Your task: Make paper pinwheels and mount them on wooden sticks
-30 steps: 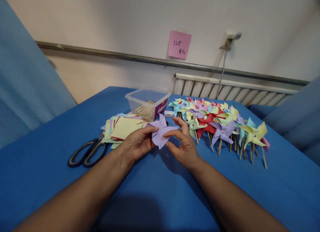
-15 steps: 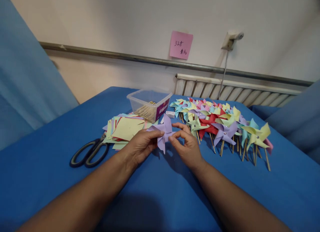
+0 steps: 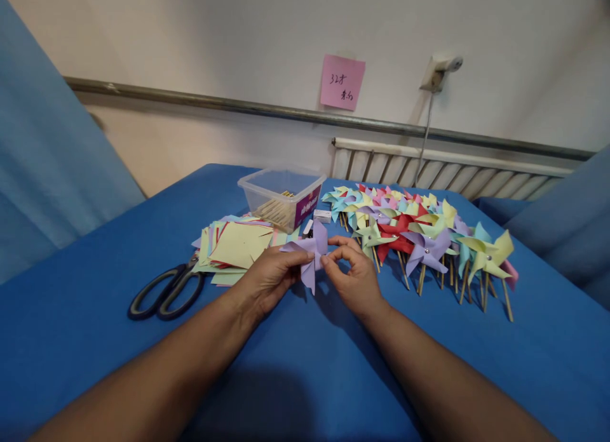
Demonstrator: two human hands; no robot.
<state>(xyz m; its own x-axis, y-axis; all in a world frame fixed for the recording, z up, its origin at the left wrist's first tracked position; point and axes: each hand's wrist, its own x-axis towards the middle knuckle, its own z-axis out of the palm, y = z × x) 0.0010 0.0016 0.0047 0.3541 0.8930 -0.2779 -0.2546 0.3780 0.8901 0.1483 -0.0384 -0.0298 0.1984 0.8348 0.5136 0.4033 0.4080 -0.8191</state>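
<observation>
Two bare arms come in from the near edge of the blue tabletop (image 3: pixel 86 340) and meet in the middle. The left hand (image 3: pixel 267 278) and the right hand (image 3: pixel 355 278) both pinch one purple paper pinwheel (image 3: pixel 309 254), held just above the cloth. The left thumb and fingers close on its left side. The right fingertips (image 3: pixel 333 254) curl in tight at its middle. The hands cover part of the paper, so its full shape is hard to see, and what is at its middle is too small to tell.

Near the left edge lie black scissors (image 3: pixel 164 293), flat on the cloth. Their blades slip under a pile of paper squares (image 3: pixel 236 245), so the tips are hidden. The pile is mostly pale yellow on top, with other colours peeking out below.

To the right lies a big bunch of finished pinwheels (image 3: pixel 419 229) on wooden sticks, in red, yellow, blue, purple and pink. They overlap so much that they cannot be counted.

Behind the paper pile stands a clear plastic box (image 3: pixel 281 197) with wooden sticks inside. Its label is too blurry to read. A small white thing (image 3: pixel 323 216) sits just beside it.

On the far wall hangs a pink sticky note (image 3: pixel 342 82) with writing on it.
</observation>
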